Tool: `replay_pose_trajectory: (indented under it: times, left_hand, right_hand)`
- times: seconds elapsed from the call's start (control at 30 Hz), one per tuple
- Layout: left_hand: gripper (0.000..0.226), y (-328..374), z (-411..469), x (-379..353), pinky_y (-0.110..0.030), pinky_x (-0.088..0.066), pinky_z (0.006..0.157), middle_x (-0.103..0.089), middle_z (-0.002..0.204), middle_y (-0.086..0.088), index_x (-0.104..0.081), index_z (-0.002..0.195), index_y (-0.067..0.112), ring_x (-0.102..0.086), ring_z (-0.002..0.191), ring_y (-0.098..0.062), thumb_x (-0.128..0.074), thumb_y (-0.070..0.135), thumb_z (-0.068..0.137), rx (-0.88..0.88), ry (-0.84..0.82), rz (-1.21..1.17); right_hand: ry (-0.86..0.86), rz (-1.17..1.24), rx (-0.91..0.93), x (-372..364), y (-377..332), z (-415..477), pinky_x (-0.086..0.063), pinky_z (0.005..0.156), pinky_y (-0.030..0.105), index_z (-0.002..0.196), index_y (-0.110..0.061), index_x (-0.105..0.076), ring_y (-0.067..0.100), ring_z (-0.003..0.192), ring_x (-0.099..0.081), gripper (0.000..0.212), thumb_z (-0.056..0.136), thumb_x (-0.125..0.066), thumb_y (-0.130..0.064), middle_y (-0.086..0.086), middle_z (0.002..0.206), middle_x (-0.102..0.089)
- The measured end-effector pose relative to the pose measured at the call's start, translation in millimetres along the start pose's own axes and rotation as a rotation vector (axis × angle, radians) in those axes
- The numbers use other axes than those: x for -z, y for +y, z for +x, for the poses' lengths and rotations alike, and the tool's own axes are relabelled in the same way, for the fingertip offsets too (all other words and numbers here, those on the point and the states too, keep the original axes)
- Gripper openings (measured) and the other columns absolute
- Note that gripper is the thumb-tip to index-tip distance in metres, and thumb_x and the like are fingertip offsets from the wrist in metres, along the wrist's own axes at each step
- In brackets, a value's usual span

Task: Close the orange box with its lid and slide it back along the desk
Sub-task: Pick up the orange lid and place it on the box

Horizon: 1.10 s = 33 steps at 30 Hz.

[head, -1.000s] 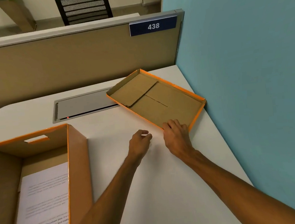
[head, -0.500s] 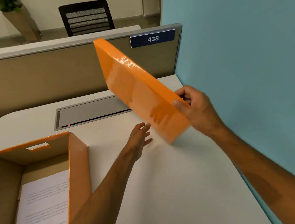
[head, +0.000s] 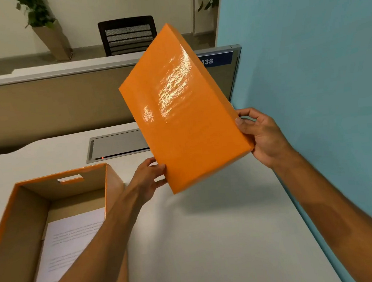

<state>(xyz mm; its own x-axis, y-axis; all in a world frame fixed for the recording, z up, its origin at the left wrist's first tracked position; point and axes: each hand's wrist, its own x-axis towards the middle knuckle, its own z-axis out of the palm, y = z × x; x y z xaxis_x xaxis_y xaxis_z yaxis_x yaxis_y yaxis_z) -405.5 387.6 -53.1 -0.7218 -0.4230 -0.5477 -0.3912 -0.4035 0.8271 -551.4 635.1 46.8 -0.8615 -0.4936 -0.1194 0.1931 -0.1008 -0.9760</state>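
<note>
The glossy orange lid (head: 182, 114) is held up in the air above the white desk (head: 211, 239), tilted, with its orange top facing me. My right hand (head: 262, 136) grips its lower right corner. My left hand (head: 149, 180) holds its lower left edge, fingers on the rim. The orange box (head: 108, 192) stands open at the lower left, brown inside, with a handle slot in its far wall and a printed sheet (head: 66, 243) lying on its bottom.
A tan partition (head: 54, 107) with a blue "438" plate (head: 215, 60) runs along the desk's far edge. A grey cable flap (head: 118, 145) is set in the desk behind the lid. A teal wall (head: 310, 85) borders the right side.
The lid lay upside down on the desk a second ago. My right hand lifted and flipped it orange side up, and my left hand has now taken hold of its lower edge.
</note>
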Motion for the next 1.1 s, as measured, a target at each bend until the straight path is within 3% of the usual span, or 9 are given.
replay_pose_trajectory:
  times: [0.13,0.23,0.33,0.47,0.63,0.83,0.97,1.1]
  left_hand:
    - [0.048,11,-18,28,-0.057,-0.05,0.095,-0.058,0.13,-0.02,-0.044,0.14,0.01,-0.059,0.116,-0.037,-0.055,0.0,0.095,-0.059,0.069,0.064]
    - [0.043,22,-38,48,-0.051,-0.055,0.082,-0.06,0.125,-0.018,-0.048,0.133,0.011,-0.061,0.112,-0.035,-0.058,-0.002,0.093,-0.125,0.098,0.092]
    - [0.04,34,-59,68,-0.046,-0.057,0.075,-0.062,0.121,-0.013,-0.05,0.127,0.015,-0.062,0.112,-0.036,-0.061,-0.001,0.092,-0.181,0.106,0.129]
    - [0.045,48,-91,100,-0.054,-0.056,0.087,-0.062,0.123,-0.013,-0.05,0.131,0.012,-0.063,0.11,-0.035,-0.066,0.002,0.089,-0.208,0.084,0.202]
    - [0.045,57,-135,146,-0.039,-0.061,0.067,-0.066,0.116,-0.008,-0.053,0.127,0.012,-0.069,0.098,-0.029,-0.071,0.012,0.087,-0.244,0.061,0.302]
    - [0.04,52,-185,214,-0.027,-0.061,0.061,-0.07,0.109,-0.006,-0.057,0.125,0.009,-0.073,0.09,-0.022,-0.071,0.015,0.087,-0.311,0.066,0.421]
    - [0.044,40,-209,262,-0.034,-0.063,0.069,-0.068,0.115,-0.01,-0.057,0.126,0.007,-0.072,0.096,-0.026,-0.072,0.015,0.086,-0.293,0.067,0.435]
    - [0.042,22,-230,304,-0.033,-0.062,0.066,-0.068,0.113,-0.01,-0.06,0.125,0.006,-0.07,0.097,-0.025,-0.073,0.017,0.086,-0.247,0.099,0.463]
  right_hand:
    - [0.011,-0.114,-0.002,-5,4,0,-0.055,0.073,0.034,0.117,-0.015,-0.064,0.013,0.087,-0.072,0.022,0.096,-0.061,-0.015,-0.002,0.097,-0.076]
    - [0.003,-0.214,-0.013,-13,8,-4,-0.055,0.083,0.042,0.127,-0.02,-0.061,0.022,0.099,-0.069,0.029,0.098,-0.056,-0.02,0.003,0.103,-0.073]
    - [-0.01,-0.255,-0.026,-27,9,-14,-0.055,0.08,0.04,0.127,-0.019,-0.06,0.025,0.1,-0.067,0.029,0.098,-0.057,-0.022,0.003,0.103,-0.071]
    - [0.006,-0.342,-0.003,-51,11,-31,-0.057,0.081,0.042,0.121,-0.015,-0.063,0.024,0.105,-0.066,0.032,0.093,-0.066,-0.029,0.004,0.114,-0.068]
    - [0.019,-0.413,0.009,-93,19,-58,-0.056,0.066,0.034,0.123,-0.024,-0.058,0.019,0.094,-0.067,0.039,0.087,-0.071,-0.034,0.0,0.106,-0.067]
    - [-0.031,-0.442,-0.027,-147,41,-94,-0.056,0.066,0.034,0.126,-0.015,-0.059,0.021,0.095,-0.068,0.047,0.085,-0.074,-0.03,0.002,0.11,-0.067]
    - [-0.056,-0.466,-0.049,-181,61,-121,-0.057,0.069,0.035,0.124,-0.012,-0.06,0.023,0.097,-0.068,0.048,0.083,-0.076,-0.03,0.005,0.114,-0.067]
    - [-0.079,-0.482,-0.049,-211,83,-148,-0.056,0.065,0.031,0.118,-0.01,-0.063,0.021,0.09,-0.07,0.044,0.084,-0.074,-0.035,0.006,0.108,-0.07]
